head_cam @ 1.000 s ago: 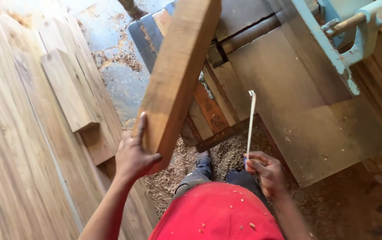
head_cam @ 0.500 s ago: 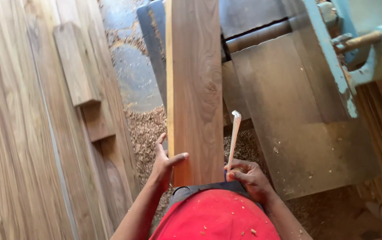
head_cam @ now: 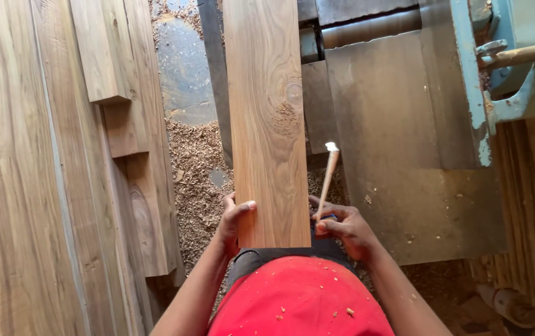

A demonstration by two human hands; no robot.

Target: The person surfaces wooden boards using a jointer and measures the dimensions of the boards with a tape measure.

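Timber is in hand at a planing machine. A long wooden board [head_cam: 267, 118] is held flat and lengthwise, its far part lying over the machine's grey metal surface [head_cam: 404, 155] and its near end drawn up against the red shirt [head_cam: 298, 298] of the person. The left hand [head_cam: 235, 223] is closed on the board's near left corner, the thumb laid on the top face and the fingers wrapped under the edge. The right hand [head_cam: 342, 227] is closed around a thin wooden stick [head_cam: 326, 180], which stands nearly upright just beside the board's right edge, its pale tip uppermost; whether that hand also touches the board cannot be told.

The board's top face looks smooth, with a knot and a little clinging sawdust near the middle. Judged from this, the board has been brought to the machine and lined up along it, but the near end is not yet on the metal surface, so any pass over the cutter appears to lie ahead. The cutter itself cannot be made out.

Wood shavings [head_cam: 196, 168] are heaped on the floor between the machine and a stack of long planks [head_cam: 43, 186] to the left. A blue-painted fence [head_cam: 469, 87] runs along the machine's right side.
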